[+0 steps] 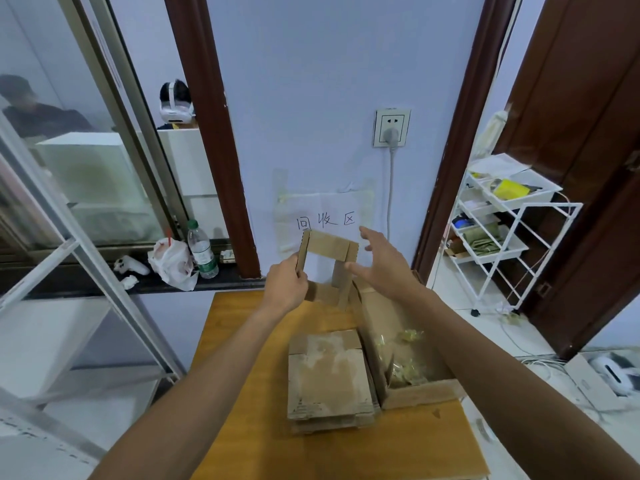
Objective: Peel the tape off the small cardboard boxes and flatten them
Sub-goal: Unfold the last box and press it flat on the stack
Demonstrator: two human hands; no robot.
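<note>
On the wooden tabletop [242, 341], an open carton [415, 393] of tape scraps sits at three o'clock of the flattened stack [329, 375]. At twelve o'clock the small cardboard box [327, 249] hangs in the air, its left wall pinched by the left grip [285, 284]. The right grip [384, 261] hovers spread and empty just beside it. Held by one edge, the box could twist free or spring back open.

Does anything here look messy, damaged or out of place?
Nothing spilled. The open cardboard box on the wooden table holds crumpled tape wads. The stacked flattened boxes beside it have pale, scuffed patches on top. The paper sign on the wall hangs wrinkled.
</note>
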